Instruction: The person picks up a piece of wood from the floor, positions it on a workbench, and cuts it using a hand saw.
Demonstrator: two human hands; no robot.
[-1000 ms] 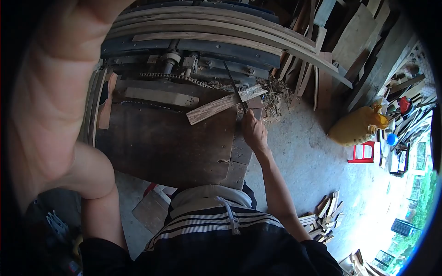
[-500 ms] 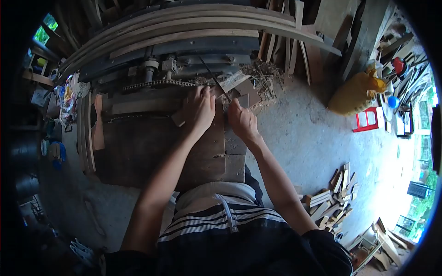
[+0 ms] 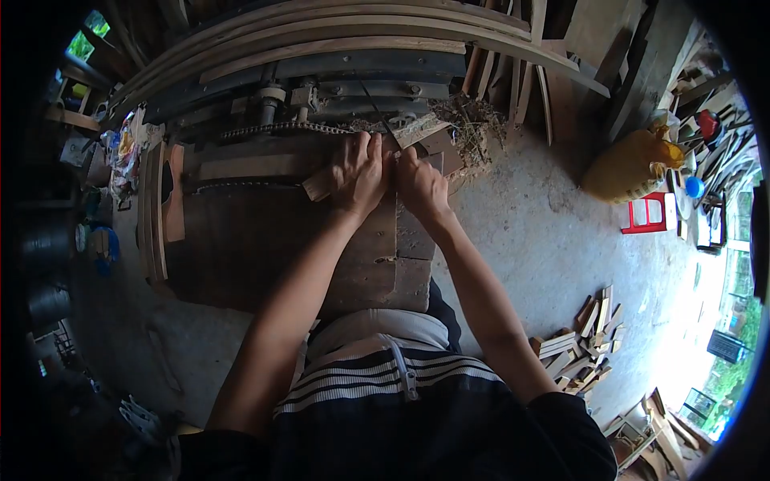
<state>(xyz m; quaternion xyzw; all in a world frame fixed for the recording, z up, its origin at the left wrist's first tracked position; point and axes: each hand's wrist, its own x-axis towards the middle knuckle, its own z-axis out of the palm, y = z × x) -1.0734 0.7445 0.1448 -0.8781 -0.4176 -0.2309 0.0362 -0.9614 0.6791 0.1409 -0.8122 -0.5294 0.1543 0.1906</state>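
My left hand (image 3: 358, 175) presses down on a short wooden board (image 3: 318, 186), its fingers wrapped over it and hiding its middle. The board lies slanted on the dark work table (image 3: 281, 240), and its far end shows beyond my hands. Close beside it, my right hand (image 3: 421, 186) is closed round the near end of a thin dark blade (image 3: 375, 107), whose handle my fingers hide. The blade crosses the board and points away to the upper left.
Long wooden strips (image 3: 337, 28) lie across a machine with a chain (image 3: 281, 128) behind the table. Shavings (image 3: 477, 132) are heaped at the right corner. A yellow sack (image 3: 630, 168), a red stool (image 3: 648, 214) and wood offcuts (image 3: 581, 341) stand or lie on the right.
My left hand, raised close to the camera at first, has come down onto the board. My right hand still holds the blade and now sits closer to my left hand.
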